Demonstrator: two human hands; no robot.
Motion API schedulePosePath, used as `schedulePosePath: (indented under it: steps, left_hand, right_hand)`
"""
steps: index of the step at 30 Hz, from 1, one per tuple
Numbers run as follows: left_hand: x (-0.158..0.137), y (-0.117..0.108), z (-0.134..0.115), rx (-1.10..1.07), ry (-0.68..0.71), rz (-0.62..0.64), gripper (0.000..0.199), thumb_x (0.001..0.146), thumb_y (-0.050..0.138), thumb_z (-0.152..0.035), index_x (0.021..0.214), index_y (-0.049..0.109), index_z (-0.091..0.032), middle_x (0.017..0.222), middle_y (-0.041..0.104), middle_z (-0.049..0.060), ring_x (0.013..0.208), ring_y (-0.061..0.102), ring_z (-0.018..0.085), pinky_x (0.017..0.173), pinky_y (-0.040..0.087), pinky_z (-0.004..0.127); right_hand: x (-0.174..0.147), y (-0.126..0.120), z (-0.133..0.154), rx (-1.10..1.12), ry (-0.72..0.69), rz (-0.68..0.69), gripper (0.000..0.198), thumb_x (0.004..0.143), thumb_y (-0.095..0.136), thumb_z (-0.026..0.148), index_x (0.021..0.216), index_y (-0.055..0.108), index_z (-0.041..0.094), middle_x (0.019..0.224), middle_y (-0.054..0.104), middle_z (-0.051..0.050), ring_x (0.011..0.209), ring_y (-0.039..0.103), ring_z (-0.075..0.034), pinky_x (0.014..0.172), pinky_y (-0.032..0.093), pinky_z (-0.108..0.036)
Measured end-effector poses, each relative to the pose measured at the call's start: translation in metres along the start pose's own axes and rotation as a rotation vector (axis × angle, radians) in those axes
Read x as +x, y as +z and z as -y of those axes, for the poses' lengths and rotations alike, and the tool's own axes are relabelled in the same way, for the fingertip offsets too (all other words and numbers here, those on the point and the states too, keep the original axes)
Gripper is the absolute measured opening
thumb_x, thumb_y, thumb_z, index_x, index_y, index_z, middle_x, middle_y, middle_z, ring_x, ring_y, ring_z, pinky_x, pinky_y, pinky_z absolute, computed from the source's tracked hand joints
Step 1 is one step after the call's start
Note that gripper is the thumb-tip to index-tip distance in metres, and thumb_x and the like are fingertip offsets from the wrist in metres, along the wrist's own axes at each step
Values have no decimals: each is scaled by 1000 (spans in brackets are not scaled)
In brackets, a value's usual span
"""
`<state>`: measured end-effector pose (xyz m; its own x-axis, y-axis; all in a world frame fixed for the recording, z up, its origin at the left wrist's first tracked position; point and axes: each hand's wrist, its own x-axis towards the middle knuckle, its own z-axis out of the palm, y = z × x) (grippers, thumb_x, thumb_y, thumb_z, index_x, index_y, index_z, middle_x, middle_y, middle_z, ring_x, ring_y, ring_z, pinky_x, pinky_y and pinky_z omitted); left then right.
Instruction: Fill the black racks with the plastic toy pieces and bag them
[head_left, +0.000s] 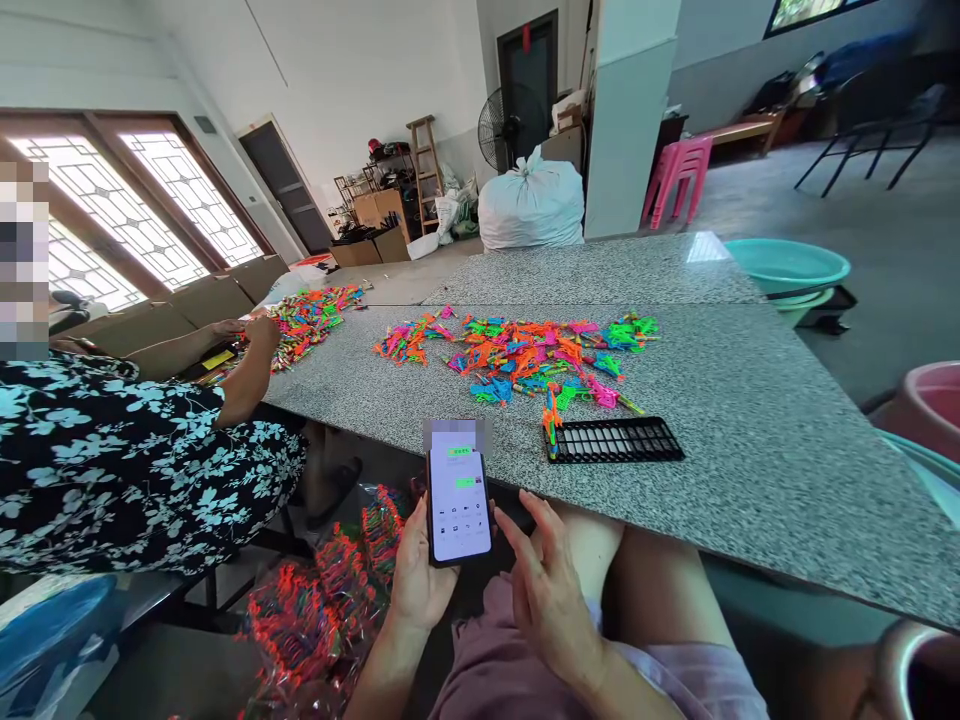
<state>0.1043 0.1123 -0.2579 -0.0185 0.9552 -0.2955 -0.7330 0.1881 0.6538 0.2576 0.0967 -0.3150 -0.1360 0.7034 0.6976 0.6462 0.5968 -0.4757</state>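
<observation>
My left hand (420, 575) is wrapped round a smartphone (459, 515), held upright below the table edge. Its lit screen shows green message bubbles and rows of small icons. Just right of the phone is my right hand (551, 585), holding nothing, its fingers stretched out and apart. On the table ahead lies a black slotted tray (619, 440), with one small orange, green and blue plastic toy piece (552, 415) standing at its left end. Behind it spreads a pile of bright plastic toy pieces (517, 345), some shaped like little guns.
At left a person in a floral garment (150, 450) handles another colourful pile (315, 320). Clear bags of red-tipped pieces (315, 600) lie on the floor below. A tied white sack (532, 200) stands beyond the table; a turquoise basin (787, 262) is at right.
</observation>
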Motion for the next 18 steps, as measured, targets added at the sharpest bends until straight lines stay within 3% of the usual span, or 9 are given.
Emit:
schedulePosePath:
  steps: [9,18]
  left_hand:
    - [-1,2,1,-42,8,-104,27,95,51,-30,101,74,-18,95,76,7,86,72,22,71,59,32]
    - [1,-2,4,-3,16,-123,31,96,50,-34,104,74,-16,98,75,8,87,71,21,78,58,34]
  right_hand:
    - [-1,1,0,13,13,11,84,75,36,-9,152,32,23,148,30,-15,138,33,-29,103,47,-57]
    - [1,-1,-1,18,8,8,81,77,36,-8,152,32,24,148,31,-15,138,33,-29,103,47,-55]
